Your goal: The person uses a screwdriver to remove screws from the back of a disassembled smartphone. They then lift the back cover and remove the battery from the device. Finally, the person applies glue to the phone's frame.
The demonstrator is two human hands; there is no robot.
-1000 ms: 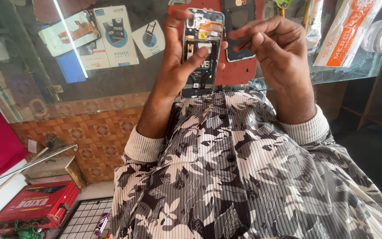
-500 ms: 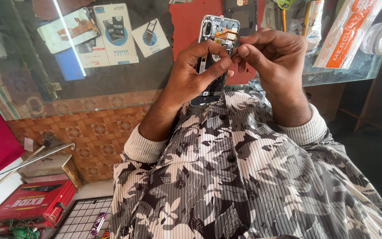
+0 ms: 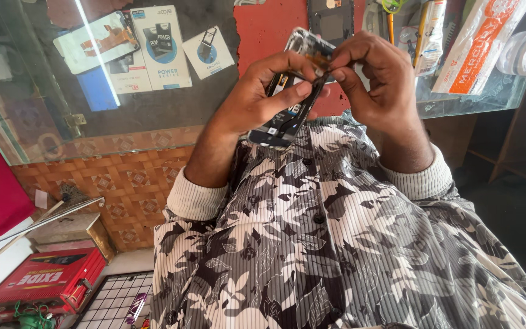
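Glass counter (image 3: pixel 153 131) lies close beyond the opened phone (image 3: pixel 290 103); packets (image 3: pixel 479 45) crowd its right.

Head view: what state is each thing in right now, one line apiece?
Black smartphone with its back cover off: opened, insides exposed, tilted, held off the counter.
Left hand: gripped around the phone's body.
Right hand: fingertips pinched at a small orange part at the phone's upper end.
Glass-topped counter: flat, packaged items lying on it.
Red box: closed, on the floor.

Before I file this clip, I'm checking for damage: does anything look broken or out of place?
Yes: the phone in the left hand has its back off, its inner parts bare. The right hand pinches a small part at its upper end. The red mat beneath has ragged edges.
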